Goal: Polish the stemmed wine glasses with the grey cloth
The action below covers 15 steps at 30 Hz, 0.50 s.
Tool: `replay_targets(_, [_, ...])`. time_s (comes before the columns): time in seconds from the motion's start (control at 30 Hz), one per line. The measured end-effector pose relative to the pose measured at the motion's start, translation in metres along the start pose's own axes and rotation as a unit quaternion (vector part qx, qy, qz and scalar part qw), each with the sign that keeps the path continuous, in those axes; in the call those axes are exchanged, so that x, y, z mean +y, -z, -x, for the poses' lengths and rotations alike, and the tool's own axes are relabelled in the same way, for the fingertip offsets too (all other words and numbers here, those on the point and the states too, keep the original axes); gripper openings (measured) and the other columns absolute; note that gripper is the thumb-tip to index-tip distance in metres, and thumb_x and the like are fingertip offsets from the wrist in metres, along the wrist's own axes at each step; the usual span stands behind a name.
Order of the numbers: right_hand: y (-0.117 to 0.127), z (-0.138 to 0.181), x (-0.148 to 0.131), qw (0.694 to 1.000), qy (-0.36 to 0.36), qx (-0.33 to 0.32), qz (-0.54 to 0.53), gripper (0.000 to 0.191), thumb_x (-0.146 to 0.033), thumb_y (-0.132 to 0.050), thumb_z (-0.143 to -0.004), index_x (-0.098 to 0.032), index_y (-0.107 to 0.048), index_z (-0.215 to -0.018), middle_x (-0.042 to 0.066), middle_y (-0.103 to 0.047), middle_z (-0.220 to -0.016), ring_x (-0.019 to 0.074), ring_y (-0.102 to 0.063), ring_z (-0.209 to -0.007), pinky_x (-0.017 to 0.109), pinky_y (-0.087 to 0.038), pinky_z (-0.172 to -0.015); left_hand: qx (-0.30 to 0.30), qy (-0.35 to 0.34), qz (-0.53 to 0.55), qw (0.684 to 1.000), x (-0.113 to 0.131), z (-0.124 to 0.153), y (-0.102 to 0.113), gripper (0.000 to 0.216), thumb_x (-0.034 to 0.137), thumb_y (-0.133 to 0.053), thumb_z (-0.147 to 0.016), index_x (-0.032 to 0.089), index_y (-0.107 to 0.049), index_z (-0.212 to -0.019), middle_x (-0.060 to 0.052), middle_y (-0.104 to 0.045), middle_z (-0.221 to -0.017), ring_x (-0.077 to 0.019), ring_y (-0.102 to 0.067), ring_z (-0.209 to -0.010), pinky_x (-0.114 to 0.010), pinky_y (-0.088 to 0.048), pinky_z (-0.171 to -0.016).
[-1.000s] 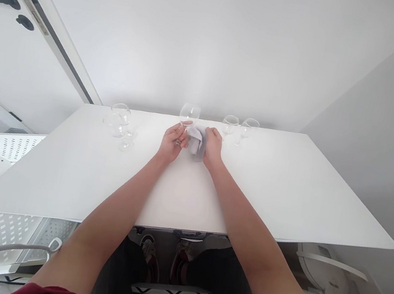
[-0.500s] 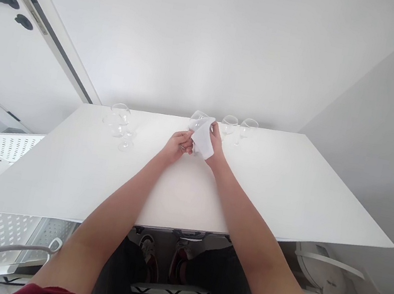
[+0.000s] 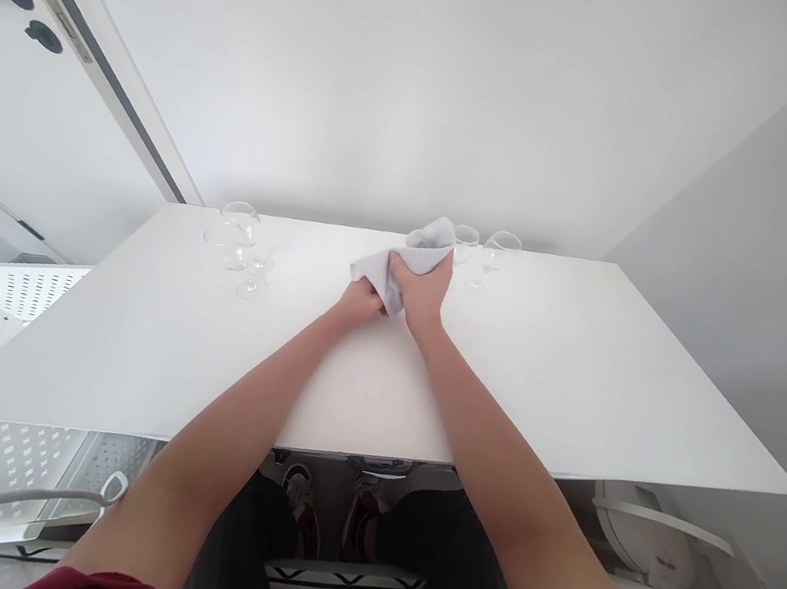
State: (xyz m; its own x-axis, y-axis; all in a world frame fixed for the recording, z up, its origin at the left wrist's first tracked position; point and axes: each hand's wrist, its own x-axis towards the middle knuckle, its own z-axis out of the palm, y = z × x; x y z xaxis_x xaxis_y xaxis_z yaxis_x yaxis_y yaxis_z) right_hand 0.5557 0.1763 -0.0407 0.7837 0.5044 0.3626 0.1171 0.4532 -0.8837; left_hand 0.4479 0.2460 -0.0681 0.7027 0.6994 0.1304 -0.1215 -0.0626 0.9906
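While the right grip [image 3: 421, 293] is pinching a pale grey cloth [image 3: 421, 257], the left grip [image 3: 361, 302] is resting partly beneath it, its hold hidden. Wiping is seemingly underway; the next move is probably calling for gentle turning, clear of two wine glasses [image 3: 501, 250] standing just rightward. More stemware [image 3: 241, 225] is standing well leftward. The desk [image 3: 619, 395] is ending just beyond the grips, leaving open room nearer.

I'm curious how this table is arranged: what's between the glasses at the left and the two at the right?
The head view shows a pale cloth, the right hand on it and the left hand partly beneath.
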Motion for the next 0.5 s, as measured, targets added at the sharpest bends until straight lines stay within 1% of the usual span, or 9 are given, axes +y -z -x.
replay_targets(0.03, [0.0, -0.001, 0.001, 1.0, -0.006, 0.006, -0.005, 0.056, -0.043, -0.087, -0.066, -0.026, -0.059, -0.111, 0.008, -0.068, -0.116, 0.0246, -0.063, -0.11, 0.037, -0.06, -0.081, -0.008, -0.005, -0.007, 1.0, -0.001, 0.0, -0.001, 0.014, 0.007, -0.07, -0.064, 0.018, -0.063, -0.066, -0.002, -0.06, -0.058, -0.0159, -0.057, -0.053, -0.028, -0.048, -0.05])
replay_targets(0.07, [0.0, -0.002, 0.002, 0.999, -0.032, 0.001, -0.028, 0.05, -0.048, -0.083, -0.071, -0.025, -0.06, -0.109, 0.009, -0.069, -0.112, 0.0246, -0.064, -0.107, 0.037, -0.06, -0.08, -0.034, 0.002, 0.002, 0.999, 0.0, 0.0, 0.0, 0.013, 0.01, -0.07, -0.066, 0.018, -0.061, -0.063, -0.002, -0.058, -0.056, -0.0156, -0.056, -0.052, -0.029, -0.047, -0.05])
replay_targets(0.13, [0.003, -0.007, 0.004, 0.989, -0.111, -0.034, -0.089, 0.044, -0.06, -0.069, -0.081, -0.023, -0.061, -0.103, 0.009, -0.071, -0.102, 0.025, -0.068, -0.099, 0.038, -0.061, -0.075, -0.119, 0.044, 0.04, 0.991, 0.005, 0.0, 0.002, 0.018, 0.017, -0.07, -0.07, 0.018, -0.057, -0.057, -0.001, -0.049, -0.051, -0.0149, -0.053, -0.048, -0.029, -0.046, -0.048])
replay_targets(0.2, [0.006, -0.011, 0.006, 0.977, -0.164, -0.06, -0.121, 0.049, -0.068, -0.057, -0.086, -0.021, -0.062, -0.1, 0.01, -0.071, -0.095, 0.0256, -0.069, -0.094, 0.039, -0.06, -0.073, -0.186, 0.092, 0.07, 0.976, 0.011, -0.001, 0.004, 0.024, 0.023, -0.069, -0.074, 0.018, -0.056, -0.055, 0.001, -0.042, -0.049, -0.0134, -0.05, -0.046, -0.029, -0.046, -0.047])
replay_targets(0.23, [0.007, -0.012, 0.007, 0.978, -0.166, -0.059, -0.117, 0.051, -0.069, -0.056, -0.087, -0.02, -0.062, -0.1, 0.009, -0.072, -0.094, 0.0255, -0.069, -0.093, 0.039, -0.06, -0.074, -0.193, 0.101, 0.074, 0.973, 0.013, -0.001, 0.005, 0.026, 0.024, -0.07, -0.075, 0.018, -0.054, -0.055, 0.002, -0.039, -0.049, -0.0122, -0.049, -0.045, -0.029, -0.046, -0.047])
replay_targets(0.3, [0.007, -0.01, 0.006, 0.99, -0.122, -0.033, -0.062, 0.049, -0.065, -0.064, -0.083, -0.02, -0.063, -0.103, 0.008, -0.072, -0.098, 0.0247, -0.068, -0.095, 0.038, -0.059, -0.079, -0.157, 0.088, 0.066, 0.981, 0.014, -0.001, 0.004, 0.026, 0.023, -0.07, -0.072, 0.019, -0.051, -0.055, 0.004, -0.036, -0.05, -0.0106, -0.046, -0.045, -0.028, -0.046, -0.047])
replay_targets(0.37, [0.007, -0.005, 0.003, 0.998, -0.041, 0.004, 0.037, 0.046, -0.054, -0.075, -0.077, -0.021, -0.063, -0.106, 0.007, -0.072, -0.104, 0.024, -0.067, -0.1, 0.039, -0.057, -0.087, -0.124, 0.069, 0.044, 0.989, 0.013, 0.0, 0.002, 0.028, 0.021, -0.069, -0.068, 0.02, -0.045, -0.054, 0.004, -0.036, -0.05, -0.0111, -0.049, -0.046, -0.028, -0.046, -0.048])
replay_targets(0.43, [0.007, -0.001, -0.001, 0.991, 0.041, 0.01, 0.127, 0.038, -0.043, -0.077, -0.075, -0.023, -0.066, -0.105, 0.006, -0.071, -0.111, 0.0239, -0.065, -0.107, 0.04, -0.054, -0.095, -0.135, 0.06, 0.024, 0.989, 0.012, 0.002, 0.0, 0.028, 0.02, -0.066, -0.067, 0.02, -0.042, -0.053, 0.004, -0.037, -0.05, -0.0127, -0.053, -0.048, -0.029, -0.045, -0.049])
replay_targets(0.5, [0.009, -0.002, -0.003, 0.984, 0.07, 0.0, 0.162, 0.026, -0.038, -0.072, -0.077, -0.023, -0.068, -0.098, 0.005, -0.072, -0.109, 0.0237, -0.065, -0.108, 0.039, -0.053, -0.097, -0.167, 0.053, 0.011, 0.984, 0.012, 0.003, 0.0, 0.029, 0.02, -0.064, -0.068, 0.02, -0.04, -0.052, 0.003, -0.038, -0.051, -0.0133, -0.055, -0.049, -0.029, -0.045, -0.051])
